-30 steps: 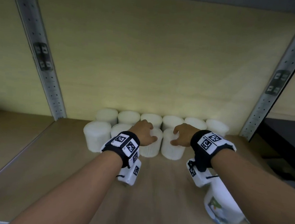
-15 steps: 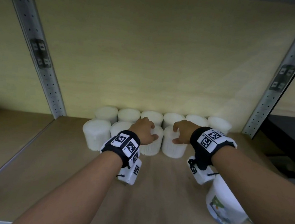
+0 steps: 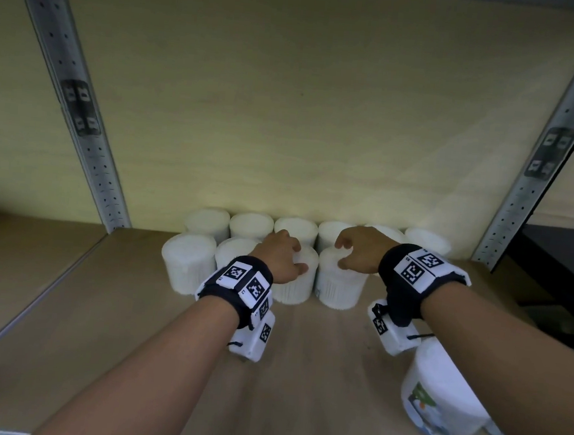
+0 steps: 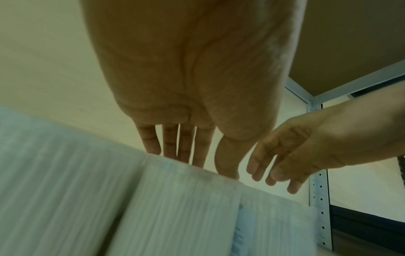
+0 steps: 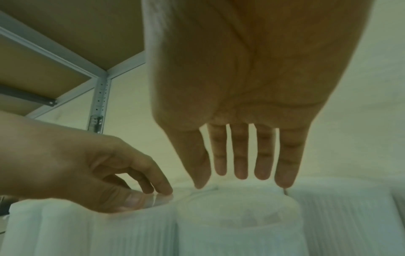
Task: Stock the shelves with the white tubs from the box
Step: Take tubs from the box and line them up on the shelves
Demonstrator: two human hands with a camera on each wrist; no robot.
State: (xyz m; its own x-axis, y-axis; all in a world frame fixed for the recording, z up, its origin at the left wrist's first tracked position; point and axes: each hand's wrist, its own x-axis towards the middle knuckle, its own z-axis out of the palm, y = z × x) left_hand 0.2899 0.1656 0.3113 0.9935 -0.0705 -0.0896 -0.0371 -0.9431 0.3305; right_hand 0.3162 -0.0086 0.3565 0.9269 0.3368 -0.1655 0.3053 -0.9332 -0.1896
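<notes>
I see the shelf board [image 3: 318,374] as pale wood-look laminate, matt, with a faint grain; the back panel [image 3: 287,114] has the same dull, light finish. The uprights [image 3: 89,140] at the board's back corners are grey perforated metal with a soft sheen. The white tubs [image 3: 189,264] along the back edge look like translucent plastic with finely ribbed walls, their lids [image 5: 238,207] smooth. Near the front right corner, a larger tub [image 3: 443,398] is glossy white plastic with a printed label. My wrist bands [image 3: 239,282] look like black cloth.

Head view looks down along both forearms into the shelf [image 3: 301,373]; wrist views sit close under each palm.
</notes>
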